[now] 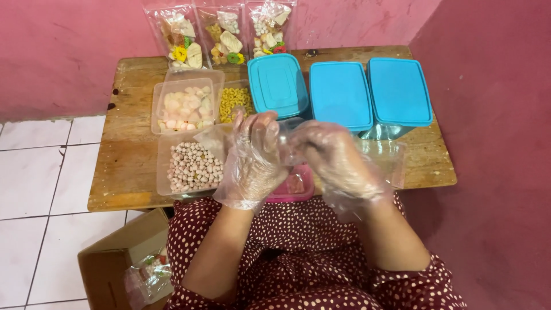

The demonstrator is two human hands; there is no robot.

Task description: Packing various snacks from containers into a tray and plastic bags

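Presently observed: left hand (252, 158) and right hand (338, 161), both in loose clear plastic gloves, raised together above the near edge of the wooden table (132, 172), fingers curled onto a small clear plastic bag (290, 140) pinched between them; bag apparently empty, though glove film and bag film hard to tell apart. Directly beneath, partly hidden by the left hand, a pink tray (295, 186); contents not legible. Left of the hands, an open clear tub of small pinkish round sweets (192, 166); behind it a tub of pale pink and white pieces (186, 108) and a tub of small yellow pieces (234, 102). Further back, three blue-lidded containers (338, 95) in a row, and three filled clear packets (227, 31) leaning upright against the pink wall. Cardboard box (115, 264) on the tiled floor to the left. Risks noted, as judgement: slack glove film liable to snag in the bag mouth and spoil the grip; thin bag liable to tear if pulled unevenly; open tubs just beside the left forearm liable to be knocked, scattering sweets; tray near the table edge liable to be pushed off.
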